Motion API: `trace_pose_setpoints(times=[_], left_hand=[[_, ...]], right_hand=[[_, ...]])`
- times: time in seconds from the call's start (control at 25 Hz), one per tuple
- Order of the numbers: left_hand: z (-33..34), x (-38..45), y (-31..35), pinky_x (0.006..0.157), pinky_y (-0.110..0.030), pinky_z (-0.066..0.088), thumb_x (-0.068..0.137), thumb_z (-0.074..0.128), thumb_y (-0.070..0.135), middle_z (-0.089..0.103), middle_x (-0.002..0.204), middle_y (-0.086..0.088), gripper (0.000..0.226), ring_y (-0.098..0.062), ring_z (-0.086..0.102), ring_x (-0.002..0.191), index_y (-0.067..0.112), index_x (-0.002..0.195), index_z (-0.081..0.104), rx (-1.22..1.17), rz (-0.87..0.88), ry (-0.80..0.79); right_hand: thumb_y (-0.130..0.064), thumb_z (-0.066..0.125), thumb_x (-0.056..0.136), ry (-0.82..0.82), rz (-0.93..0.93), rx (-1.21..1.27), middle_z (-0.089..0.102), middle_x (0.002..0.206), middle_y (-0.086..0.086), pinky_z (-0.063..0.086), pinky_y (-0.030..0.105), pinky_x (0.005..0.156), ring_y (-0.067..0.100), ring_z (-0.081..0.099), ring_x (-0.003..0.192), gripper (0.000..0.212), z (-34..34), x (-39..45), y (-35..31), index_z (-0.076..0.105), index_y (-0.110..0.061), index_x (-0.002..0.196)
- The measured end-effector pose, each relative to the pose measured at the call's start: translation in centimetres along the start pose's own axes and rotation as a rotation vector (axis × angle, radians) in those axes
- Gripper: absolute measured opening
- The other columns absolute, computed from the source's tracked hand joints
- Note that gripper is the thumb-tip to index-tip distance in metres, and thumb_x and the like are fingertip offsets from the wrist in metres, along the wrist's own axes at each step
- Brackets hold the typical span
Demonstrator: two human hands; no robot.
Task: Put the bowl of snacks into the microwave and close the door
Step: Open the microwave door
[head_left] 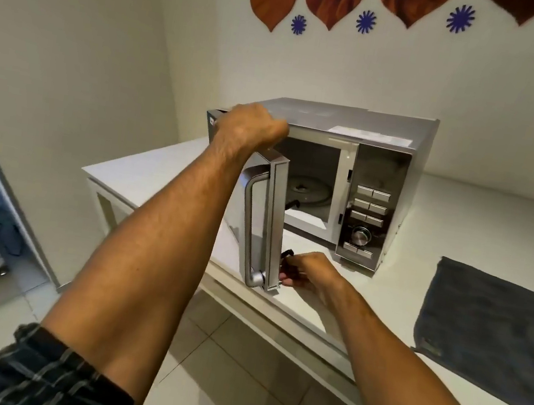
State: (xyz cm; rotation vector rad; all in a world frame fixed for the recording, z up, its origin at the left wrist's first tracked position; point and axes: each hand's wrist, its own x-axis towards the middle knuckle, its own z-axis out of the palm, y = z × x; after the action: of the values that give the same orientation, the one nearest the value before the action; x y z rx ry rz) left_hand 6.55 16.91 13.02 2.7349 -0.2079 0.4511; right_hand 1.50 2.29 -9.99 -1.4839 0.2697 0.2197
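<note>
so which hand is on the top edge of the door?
The left hand, closed over the door top; the right hand is low, at its bottom corner.

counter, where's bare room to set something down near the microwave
Free: the counter strip between the microwave and the grey cloth, and the corner left of the open door. Crowded: the front edge by the door, where both hands are.
</note>
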Motion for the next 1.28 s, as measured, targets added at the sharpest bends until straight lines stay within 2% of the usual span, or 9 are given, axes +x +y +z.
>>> trace_pose_setpoints(times=[0.16,0.32,0.44,0.52,0.6,0.72,0.88,1.04,1.28], left_hand=[[-1.9,-0.1,-0.9,0.086,-0.034,0.045,0.089,0.05,0.033,0.068,0.102,-0.003,0.029,-0.019,0.061,0.094,0.014,0.102,0.067,0.178,-0.015,-0.22],[-3.6,-0.8,-2.1,0.07,-0.031,0.039,0.088,0.046,0.027,0.058,0.079,0.0,0.018,-0.012,0.052,0.069,0.016,0.083,0.059,0.254,-0.072,-0.311],[-4.9,-1.0,-3.6,0.06,-0.029,0.038,0.086,0.042,0.021,0.059,0.083,-0.005,0.02,-0.015,0.055,0.07,0.011,0.085,0.059,0.254,-0.112,-0.395],[-5.7,-1.2,-4.9,0.066,-0.031,0.043,0.087,0.04,0.02,0.062,0.091,-0.008,0.024,-0.019,0.059,0.077,0.008,0.09,0.06,0.337,-0.098,-0.413],[-6.2,-1.3,-6.2,0.078,-0.037,0.049,0.089,0.039,0.019,0.064,0.097,-0.008,0.029,-0.023,0.063,0.087,0.007,0.1,0.063,0.425,-0.088,-0.382],[-6.1,-1.2,-8.0,0.082,-0.036,0.047,0.094,0.039,0.018,0.061,0.106,-0.006,0.032,-0.022,0.058,0.089,0.007,0.116,0.06,0.527,-0.06,-0.288],[-4.5,-0.3,-11.2,0.092,-0.041,0.047,0.097,0.04,0.02,0.061,0.13,-0.014,0.04,-0.03,0.058,0.109,0.003,0.128,0.057,0.541,-0.066,-0.185],[-2.4,0.3,-14.0,0.082,-0.042,0.044,0.092,0.041,0.016,0.063,0.124,-0.019,0.037,-0.037,0.061,0.111,0.002,0.119,0.061,0.539,-0.08,-0.03],[-1.2,1.6,-18.6,0.094,-0.046,0.044,0.082,0.043,0.016,0.062,0.119,-0.024,0.044,-0.04,0.059,0.108,-0.004,0.116,0.062,0.498,-0.061,0.15]], right_hand=[[0.0,0.048,0.098,-0.145,0.055,-0.022,0.072,0.111,0.028,0.061,0.038,0.08,0.03,0.071,0.091,0.024,2.0,1.4,0.6,0.067,0.009,0.111],[0.003,0.043,0.096,-0.22,0.115,0.022,0.074,0.095,0.025,0.063,0.035,0.069,0.027,0.073,0.074,0.026,5.2,2.7,0.8,0.069,0.006,0.103],[0.001,0.046,0.099,-0.245,0.172,0.11,0.069,0.094,0.024,0.065,0.035,0.061,0.026,0.07,0.074,0.023,8.1,3.8,1.1,0.062,0.009,0.114],[0.0,0.048,0.099,-0.263,0.188,0.127,0.066,0.1,0.024,0.066,0.036,0.065,0.027,0.067,0.076,0.021,10.3,4.4,1.2,0.061,0.007,0.114],[-0.001,0.05,0.099,-0.264,0.203,0.145,0.067,0.089,0.021,0.066,0.036,0.063,0.025,0.067,0.07,0.016,12.6,5.1,1.4,0.063,0.005,0.105],[-0.003,0.047,0.099,-0.26,0.214,0.175,0.069,0.071,0.015,0.065,0.034,0.06,0.021,0.069,0.058,0.017,15.9,6.1,1.5,0.063,0.002,0.094],[-0.005,0.044,0.097,-0.31,0.232,0.236,0.077,0.086,0.017,0.063,0.03,0.056,0.023,0.076,0.065,0.025,20.0,6.6,0.8,0.067,0.003,0.106],[-0.008,0.048,0.092,-0.34,0.182,0.305,0.077,0.107,0.022,0.061,0.04,0.09,0.032,0.075,0.101,0.03,23.0,7.1,0.3,0.071,0.002,0.109],[-0.007,0.046,0.095,-0.347,0.171,0.416,0.073,0.117,0.022,0.062,0.036,0.085,0.031,0.071,0.108,0.034,26.6,8.2,0.0,0.065,0.001,0.122]])
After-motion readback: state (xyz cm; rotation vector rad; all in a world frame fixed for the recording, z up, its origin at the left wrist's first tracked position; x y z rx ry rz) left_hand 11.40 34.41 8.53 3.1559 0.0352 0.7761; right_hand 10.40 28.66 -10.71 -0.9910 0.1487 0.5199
